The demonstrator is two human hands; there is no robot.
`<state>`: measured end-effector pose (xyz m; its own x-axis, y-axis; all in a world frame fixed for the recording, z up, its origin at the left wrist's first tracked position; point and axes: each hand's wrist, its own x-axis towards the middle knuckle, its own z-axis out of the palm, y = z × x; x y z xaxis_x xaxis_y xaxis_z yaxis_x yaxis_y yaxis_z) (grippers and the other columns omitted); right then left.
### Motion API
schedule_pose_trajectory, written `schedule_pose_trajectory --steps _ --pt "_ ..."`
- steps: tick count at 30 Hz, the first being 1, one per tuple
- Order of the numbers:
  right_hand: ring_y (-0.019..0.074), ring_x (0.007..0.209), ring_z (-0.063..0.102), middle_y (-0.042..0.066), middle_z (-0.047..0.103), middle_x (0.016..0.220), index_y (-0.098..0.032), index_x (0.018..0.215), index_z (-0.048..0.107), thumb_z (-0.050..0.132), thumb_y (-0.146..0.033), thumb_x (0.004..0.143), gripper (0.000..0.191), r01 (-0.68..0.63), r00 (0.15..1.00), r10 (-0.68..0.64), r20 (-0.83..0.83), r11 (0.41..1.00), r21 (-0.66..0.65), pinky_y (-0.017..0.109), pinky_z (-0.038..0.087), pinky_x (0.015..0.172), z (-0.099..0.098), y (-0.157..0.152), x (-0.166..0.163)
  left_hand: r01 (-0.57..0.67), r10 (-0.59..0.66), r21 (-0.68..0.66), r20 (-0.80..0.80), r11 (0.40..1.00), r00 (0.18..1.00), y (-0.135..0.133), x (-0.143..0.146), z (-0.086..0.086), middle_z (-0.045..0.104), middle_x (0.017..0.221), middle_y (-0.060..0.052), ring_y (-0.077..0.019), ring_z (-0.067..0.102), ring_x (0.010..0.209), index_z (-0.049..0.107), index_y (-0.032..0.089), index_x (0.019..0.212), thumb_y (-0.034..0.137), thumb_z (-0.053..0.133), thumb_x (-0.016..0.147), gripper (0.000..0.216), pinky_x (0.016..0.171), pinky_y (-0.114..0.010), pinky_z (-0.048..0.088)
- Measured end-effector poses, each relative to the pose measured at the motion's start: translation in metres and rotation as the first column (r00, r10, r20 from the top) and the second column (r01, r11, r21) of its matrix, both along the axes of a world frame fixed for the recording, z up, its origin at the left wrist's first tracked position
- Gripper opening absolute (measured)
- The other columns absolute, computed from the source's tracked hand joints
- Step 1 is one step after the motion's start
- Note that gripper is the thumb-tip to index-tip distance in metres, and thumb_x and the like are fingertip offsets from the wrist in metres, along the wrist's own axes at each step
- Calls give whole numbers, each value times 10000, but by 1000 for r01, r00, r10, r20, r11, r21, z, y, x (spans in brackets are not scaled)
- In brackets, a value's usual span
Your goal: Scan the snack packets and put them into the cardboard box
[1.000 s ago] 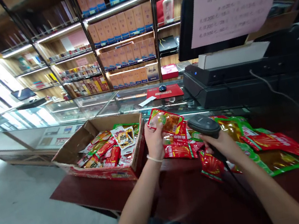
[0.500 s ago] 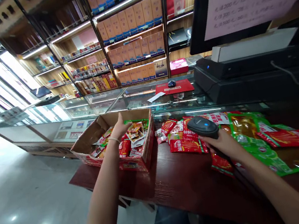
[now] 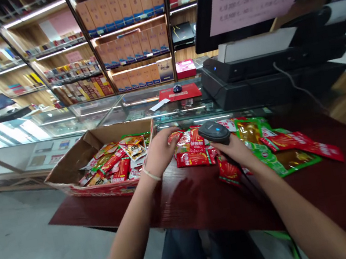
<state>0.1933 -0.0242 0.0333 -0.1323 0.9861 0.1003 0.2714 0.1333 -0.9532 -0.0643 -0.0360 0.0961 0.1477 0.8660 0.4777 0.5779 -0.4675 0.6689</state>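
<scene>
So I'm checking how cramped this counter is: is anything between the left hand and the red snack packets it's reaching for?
Nothing visible is. The left hand is already at the near edge of the red snack packets, just right of the cardboard box. The right hand holds the barcode scanner on the pile's other side.
</scene>
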Motion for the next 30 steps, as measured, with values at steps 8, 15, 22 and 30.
schedule_pose_trajectory --steps 8,15,22,30 --pt "138 378 503 -3 553 471 -231 603 538 700 -543 765 388 74 994 -73 -83 997 12 273 389 394 4 7 24 301 -311 -79 -193 950 931 44 47 -99 602 1138 -130 -328 521 1167 638 218 1120 432 811 663 533 1077 -461 346" --pt "112 351 478 -26 557 479 -216 686 552 722 -506 755 343 131 981 -132 -141 991 -19 246 371 369 3 8 25 238 -248 -77 -435 968 866 36 43 -131 549 1214 -128 -324 486 1141 573 220 1269 540 800 644 738 1024 -483 363" --pt "120 378 514 -23 561 477 -204 694 580 709 -474 776 311 171 975 -165 -152 985 26 238 400 392 -6 11 25 339 -372 -160 -493 927 786 26 30 -102 706 1056 -62 -213 644 958 667 249 1139 354 483 946 287 904 -338 454" --pt "136 367 509 -14 557 460 -211 653 595 731 -478 755 317 186 959 -185 -214 982 -13 257 403 379 -7 12 22 -8 113 -247 413 969 903 36 41 -110 716 928 -58 -198 655 892 659 171 960 426 468 941 319 839 -309 494"
